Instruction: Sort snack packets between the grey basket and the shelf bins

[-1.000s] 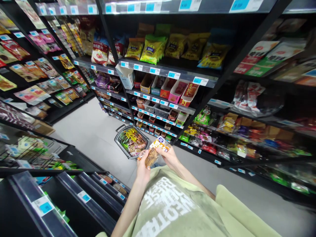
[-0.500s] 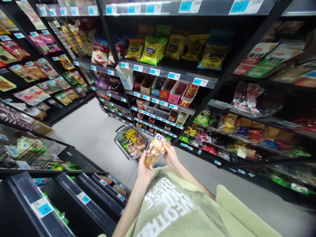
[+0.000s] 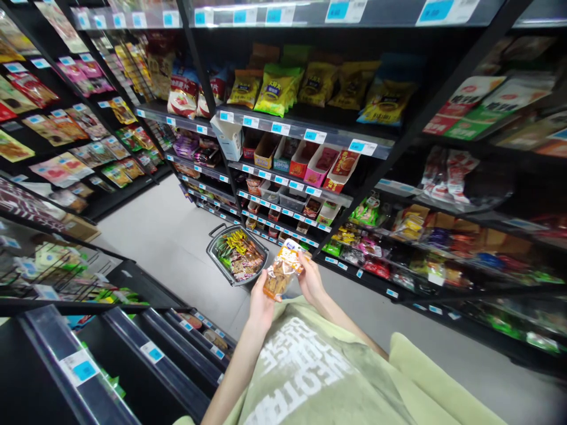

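One orange-labelled packet [image 3: 280,276], lettering [image 3: 289,256] unclear

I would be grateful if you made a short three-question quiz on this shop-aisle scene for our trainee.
1. True or false: the left hand and the right hand both hold the snack packet.
2. Where does the filled basket stand?
A. over the left arm
B. on the floor
C. over the right arm
3. Fill in the missing word: the blue-and-white labels run along the front edges of the ____.

Key:
1. True.
2. B.
3. shelves.
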`<state>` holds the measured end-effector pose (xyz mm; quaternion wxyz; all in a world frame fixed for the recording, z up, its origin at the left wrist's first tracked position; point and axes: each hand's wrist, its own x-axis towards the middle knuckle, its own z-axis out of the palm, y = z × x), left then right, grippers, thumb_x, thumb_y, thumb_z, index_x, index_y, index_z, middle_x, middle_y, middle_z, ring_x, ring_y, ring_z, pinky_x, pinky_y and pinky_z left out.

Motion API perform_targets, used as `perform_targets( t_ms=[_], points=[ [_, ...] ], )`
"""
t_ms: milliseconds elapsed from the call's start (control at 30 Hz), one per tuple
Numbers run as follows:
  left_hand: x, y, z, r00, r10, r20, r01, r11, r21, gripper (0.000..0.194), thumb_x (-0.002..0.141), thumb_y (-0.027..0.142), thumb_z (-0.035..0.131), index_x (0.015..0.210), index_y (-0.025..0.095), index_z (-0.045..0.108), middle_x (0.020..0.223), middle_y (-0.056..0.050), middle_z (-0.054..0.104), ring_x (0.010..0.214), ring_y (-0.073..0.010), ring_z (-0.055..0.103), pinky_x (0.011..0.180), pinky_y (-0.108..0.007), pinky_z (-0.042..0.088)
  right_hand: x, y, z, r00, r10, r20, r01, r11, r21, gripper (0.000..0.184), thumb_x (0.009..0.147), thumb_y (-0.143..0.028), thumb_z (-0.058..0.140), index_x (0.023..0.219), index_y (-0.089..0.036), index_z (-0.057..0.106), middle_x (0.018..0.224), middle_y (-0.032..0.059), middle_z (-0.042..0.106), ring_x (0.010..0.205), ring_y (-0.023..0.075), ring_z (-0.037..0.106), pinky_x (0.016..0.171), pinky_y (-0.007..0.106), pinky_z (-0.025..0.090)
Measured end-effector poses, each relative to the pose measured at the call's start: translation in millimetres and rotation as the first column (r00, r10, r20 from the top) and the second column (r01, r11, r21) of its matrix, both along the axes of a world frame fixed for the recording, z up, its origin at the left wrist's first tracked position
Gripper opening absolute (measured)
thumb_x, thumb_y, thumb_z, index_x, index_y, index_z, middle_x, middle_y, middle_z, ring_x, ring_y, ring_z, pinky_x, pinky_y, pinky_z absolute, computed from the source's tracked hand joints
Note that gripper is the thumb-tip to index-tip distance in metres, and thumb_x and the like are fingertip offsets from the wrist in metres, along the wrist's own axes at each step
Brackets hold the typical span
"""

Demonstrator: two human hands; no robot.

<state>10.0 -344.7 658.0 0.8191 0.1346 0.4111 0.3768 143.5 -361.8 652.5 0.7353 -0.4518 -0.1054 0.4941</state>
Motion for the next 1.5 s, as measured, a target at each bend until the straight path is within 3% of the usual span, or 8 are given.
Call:
perform_targets(
  t_ms=[200,333,500,833,1500],
  points=[
    [-2.0,2.8,0.1,0.998,0.055,0.004,-0.055,0.998,-0.023,0.03,0.085,0.039,0.065,0.106,0.017,0.068,0.103,-0.008,0.072,0.074,-0.0177,0.067,0.039,-0.019,0.041,-1.4,-0.3,-2.3,0.989,0.109,0.103,-0.111,0.994,0.016,0.035,0.067,-0.039,0.084,0.095,-0.019,0.074,0.098,0.0073,0.076,0.088,0.0243,0.07,0.081,0.037,0.053],
    [-3.2,4.3,0.5,0.996,0.087,-0.012,-0.088,0.995,-0.038,0.028,0.085,0.037,0.066,0.103,0.017,0.068,0.098,-0.008,0.072,0.072,-0.0167,0.067,0.041,-0.019,0.043,-2.2,-0.3,-4.3,0.983,0.127,0.133,-0.13,0.991,0.015,0.041,0.062,-0.039,0.088,0.095,-0.018,0.075,0.096,0.0081,0.076,0.089,0.0253,0.07,0.081,0.037,0.053],
    [-2.8,3.4,-0.1,0.996,0.088,0.008,-0.088,0.996,-0.018,0.031,0.085,0.038,0.067,0.107,0.017,0.068,0.102,-0.008,0.072,0.072,-0.0164,0.066,0.041,-0.019,0.043,-1.9,-0.4,-5.3,0.981,0.139,0.134,-0.141,0.99,0.007,0.038,0.067,-0.041,0.084,0.096,-0.018,0.075,0.097,0.0079,0.076,0.09,0.0241,0.069,0.082,0.036,0.052],
    [-1.1,-0.8,1.3,0.997,0.068,-0.026,-0.067,0.997,0.048,0.046,0.079,0.044,0.072,0.116,0.017,0.065,0.109,-0.012,0.07,0.073,-0.0172,0.065,0.04,-0.018,0.038,-3.0,1.2,-6.7,0.99,0.085,0.11,-0.081,0.996,-0.044,0.032,0.07,-0.041,0.082,0.091,-0.017,0.075,0.091,0.0068,0.076,0.078,0.0188,0.068,0.073,0.031,0.053],
    [-0.7,-0.2,0.0,0.997,0.076,-0.034,-0.074,0.996,0.058,0.042,0.079,0.045,0.072,0.111,0.018,0.068,0.104,-0.009,0.07,0.071,-0.0159,0.065,0.038,-0.018,0.038,-4.2,1.2,-2.9,0.995,0.067,0.076,-0.063,0.996,-0.059,0.031,0.066,-0.041,0.084,0.085,-0.018,0.075,0.091,0.0063,0.076,0.077,0.019,0.068,0.074,0.032,0.053]
  ],
)
